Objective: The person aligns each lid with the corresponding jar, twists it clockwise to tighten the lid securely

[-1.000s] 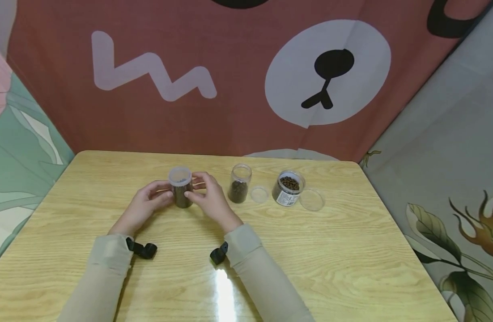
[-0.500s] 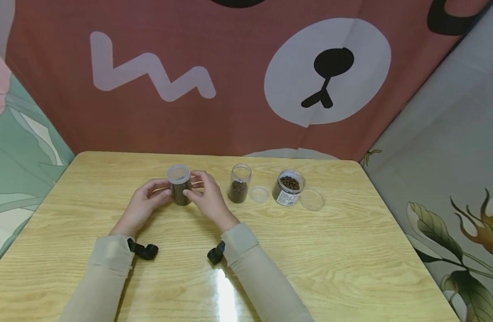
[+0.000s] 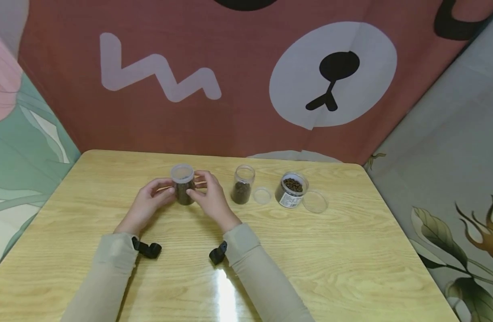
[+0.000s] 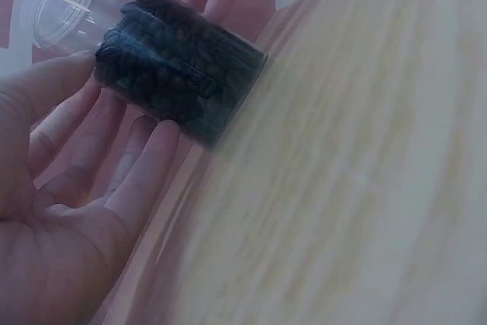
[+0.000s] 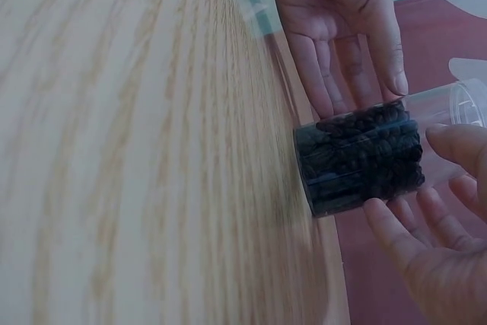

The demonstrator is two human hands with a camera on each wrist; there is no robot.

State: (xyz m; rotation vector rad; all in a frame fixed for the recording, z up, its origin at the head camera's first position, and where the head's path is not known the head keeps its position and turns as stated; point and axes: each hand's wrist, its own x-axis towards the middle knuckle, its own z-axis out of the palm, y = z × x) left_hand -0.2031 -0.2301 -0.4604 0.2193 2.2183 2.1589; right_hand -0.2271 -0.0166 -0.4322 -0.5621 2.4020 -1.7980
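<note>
Between both hands, a clear cylindrical jar stands upright at the table's back left, a pale translucent lid on top. Dark beans fill most of it, as the left wrist view shows through the jar wall. My left hand holds the jar's left side, thumb near the upper part and fingers spread along it. From the right, my right hand grips it with thumb in front and fingers behind. The right wrist view has the jar's base close to the table surface.
Right of the hands stands a lidless jar partly filled with dark beans, a small round lid beside it. Further right, a wider labelled jar of brown pieces stands uncovered next to a larger clear lid. A printed cloth hangs behind the table.
The jar in both hands has shifted slightly toward the table's back. Both hands keep their hold, and the head view has swung a little. The other jars and lids stay put.
</note>
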